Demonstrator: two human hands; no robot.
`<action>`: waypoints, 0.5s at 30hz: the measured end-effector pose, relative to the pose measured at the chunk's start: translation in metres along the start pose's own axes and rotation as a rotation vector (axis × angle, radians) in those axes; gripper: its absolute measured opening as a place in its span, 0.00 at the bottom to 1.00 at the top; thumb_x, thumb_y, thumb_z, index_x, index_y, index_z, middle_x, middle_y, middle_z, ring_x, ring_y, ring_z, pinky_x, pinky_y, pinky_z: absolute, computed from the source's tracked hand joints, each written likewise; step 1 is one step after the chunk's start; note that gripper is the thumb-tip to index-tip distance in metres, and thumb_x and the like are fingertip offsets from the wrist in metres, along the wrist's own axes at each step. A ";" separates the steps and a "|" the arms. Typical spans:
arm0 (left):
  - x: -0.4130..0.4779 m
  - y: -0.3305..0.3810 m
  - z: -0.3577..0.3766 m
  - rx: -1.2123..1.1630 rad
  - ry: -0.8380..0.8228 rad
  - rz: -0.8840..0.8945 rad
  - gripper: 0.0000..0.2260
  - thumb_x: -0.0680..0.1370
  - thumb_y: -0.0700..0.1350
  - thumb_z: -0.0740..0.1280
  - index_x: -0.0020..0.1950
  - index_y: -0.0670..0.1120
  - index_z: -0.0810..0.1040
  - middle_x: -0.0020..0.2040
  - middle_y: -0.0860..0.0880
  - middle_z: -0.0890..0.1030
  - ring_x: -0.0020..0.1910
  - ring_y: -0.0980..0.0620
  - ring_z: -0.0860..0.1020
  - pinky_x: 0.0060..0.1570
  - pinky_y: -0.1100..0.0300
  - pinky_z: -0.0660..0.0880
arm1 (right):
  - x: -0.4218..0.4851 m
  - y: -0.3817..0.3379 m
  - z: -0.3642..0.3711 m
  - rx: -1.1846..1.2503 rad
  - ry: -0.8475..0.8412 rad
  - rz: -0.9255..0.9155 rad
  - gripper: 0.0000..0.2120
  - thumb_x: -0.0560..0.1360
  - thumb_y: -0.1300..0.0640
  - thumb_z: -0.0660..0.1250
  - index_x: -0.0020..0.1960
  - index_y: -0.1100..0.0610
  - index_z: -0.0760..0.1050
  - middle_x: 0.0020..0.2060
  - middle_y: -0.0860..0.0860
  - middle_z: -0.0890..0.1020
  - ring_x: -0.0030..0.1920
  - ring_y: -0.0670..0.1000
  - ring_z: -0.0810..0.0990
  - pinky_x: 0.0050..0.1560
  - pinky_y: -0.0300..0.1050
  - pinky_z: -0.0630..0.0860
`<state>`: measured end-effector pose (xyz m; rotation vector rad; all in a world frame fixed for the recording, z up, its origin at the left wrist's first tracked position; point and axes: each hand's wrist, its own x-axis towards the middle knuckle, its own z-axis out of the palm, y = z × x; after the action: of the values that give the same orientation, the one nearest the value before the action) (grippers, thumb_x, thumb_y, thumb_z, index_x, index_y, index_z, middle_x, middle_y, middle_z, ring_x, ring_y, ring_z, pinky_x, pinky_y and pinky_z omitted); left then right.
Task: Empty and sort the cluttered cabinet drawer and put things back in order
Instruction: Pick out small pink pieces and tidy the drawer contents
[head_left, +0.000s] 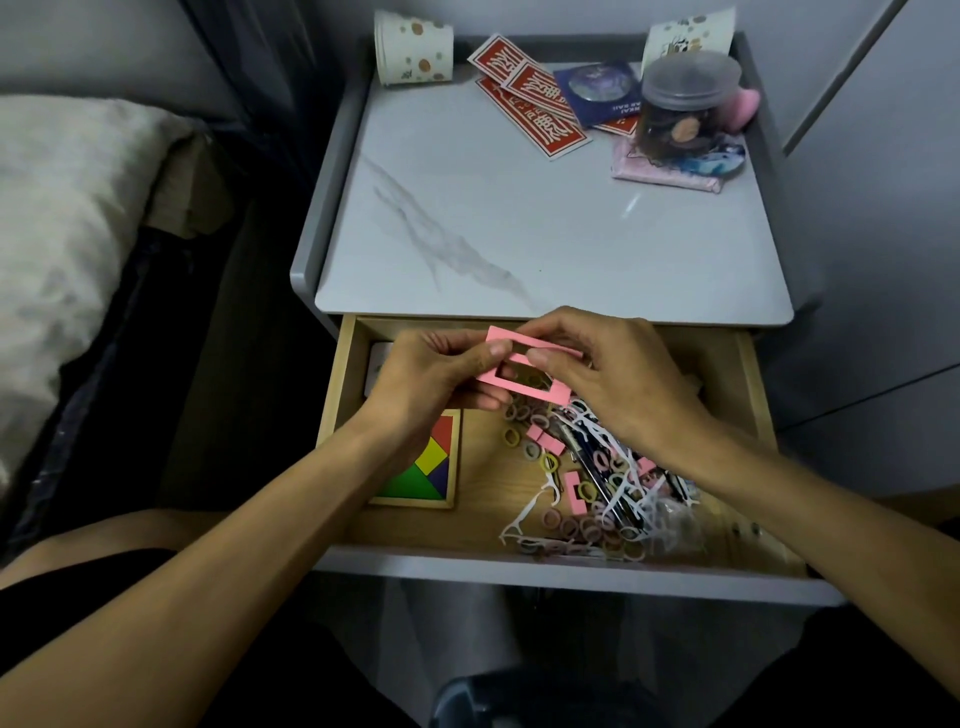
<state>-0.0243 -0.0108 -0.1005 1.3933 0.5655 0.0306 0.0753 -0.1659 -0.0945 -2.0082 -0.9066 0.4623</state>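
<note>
The wooden drawer (750, 379) of the grey cabinet stands pulled out. Over it, my left hand (426, 379) and my right hand (618, 374) both pinch a flat pink frame (558, 394) with rectangular cut-outs, one hand at each end. Below the frame lies a tangled heap (597, 488) of small hair rings, white floss picks, pens and pink pieces in the drawer's right half. A wooden tangram puzzle (426, 467) with coloured tiles lies at the drawer's left, partly under my left wrist. A white object at the back left corner is mostly hidden.
On the marble cabinet top (493, 223) sit a paper cup (413, 49) on its side, red envelopes (530, 98), a dark blue packet (597, 91), a lidded plastic jar (685, 104) and a pink pouch (665, 171). A bed (67, 218) lies to the left.
</note>
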 end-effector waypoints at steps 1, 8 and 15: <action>0.001 0.000 -0.001 0.000 0.011 0.004 0.06 0.79 0.39 0.67 0.50 0.42 0.84 0.38 0.46 0.84 0.31 0.53 0.80 0.34 0.65 0.80 | -0.001 -0.001 0.000 -0.015 -0.015 -0.005 0.14 0.75 0.55 0.72 0.60 0.51 0.80 0.52 0.44 0.82 0.52 0.38 0.79 0.53 0.28 0.73; 0.005 -0.002 -0.012 -0.003 0.070 -0.012 0.07 0.79 0.39 0.67 0.51 0.41 0.84 0.39 0.44 0.85 0.31 0.51 0.81 0.37 0.61 0.81 | -0.005 0.005 0.008 -0.273 -0.004 -0.087 0.32 0.68 0.57 0.78 0.70 0.54 0.72 0.55 0.46 0.75 0.55 0.43 0.73 0.53 0.27 0.68; 0.000 -0.001 -0.024 0.012 0.084 -0.032 0.07 0.79 0.39 0.67 0.51 0.40 0.84 0.43 0.40 0.84 0.29 0.54 0.80 0.32 0.67 0.79 | -0.005 0.000 0.015 -0.357 0.031 -0.113 0.27 0.67 0.53 0.78 0.63 0.57 0.76 0.56 0.50 0.78 0.54 0.48 0.77 0.56 0.46 0.77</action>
<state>-0.0340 0.0114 -0.1035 1.3990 0.6586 0.0606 0.0632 -0.1611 -0.1028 -2.2597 -1.1401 0.2155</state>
